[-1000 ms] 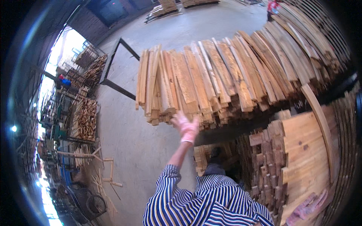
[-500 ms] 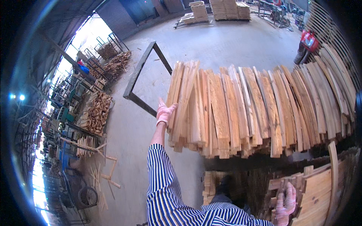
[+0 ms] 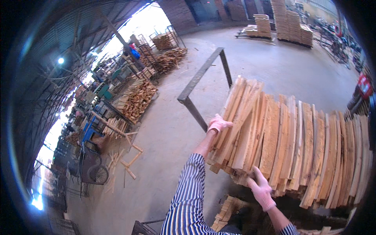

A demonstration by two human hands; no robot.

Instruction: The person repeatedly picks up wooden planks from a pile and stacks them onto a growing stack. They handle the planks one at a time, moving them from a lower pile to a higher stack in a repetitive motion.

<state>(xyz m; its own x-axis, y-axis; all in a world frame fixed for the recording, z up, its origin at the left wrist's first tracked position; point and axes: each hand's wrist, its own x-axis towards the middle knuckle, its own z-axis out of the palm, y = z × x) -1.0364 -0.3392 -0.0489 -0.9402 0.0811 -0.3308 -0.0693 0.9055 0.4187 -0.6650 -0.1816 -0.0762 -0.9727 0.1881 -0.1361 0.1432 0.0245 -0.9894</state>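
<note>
A long row of rough wooden strips (image 3: 278,137) stands on edge, tightly packed, with the near ends uneven. At its left end, my left hand (image 3: 220,123), in a pinkish work glove, grips the outermost strips; part of its fingers is hidden against the wood. A few of these strips lean across the others. My right hand (image 3: 260,189), gloved alike, is at the near ends of the strips, its thumb and fingers apart. Whether its fingertips touch the wood is hard to make out.
A dark metal frame (image 3: 199,74) rises beside the row's left end. Short wood pieces (image 3: 229,209) lie low in front of me. Across the floor are a heap of cut wood (image 3: 137,100), a wheeled cart (image 3: 96,168), loose sticks (image 3: 131,156) and stacked boards (image 3: 288,23).
My right hand has come up from the lower right wood to the near ends of the strips. My left hand stays at the row's left end. The view has turned leftward.
</note>
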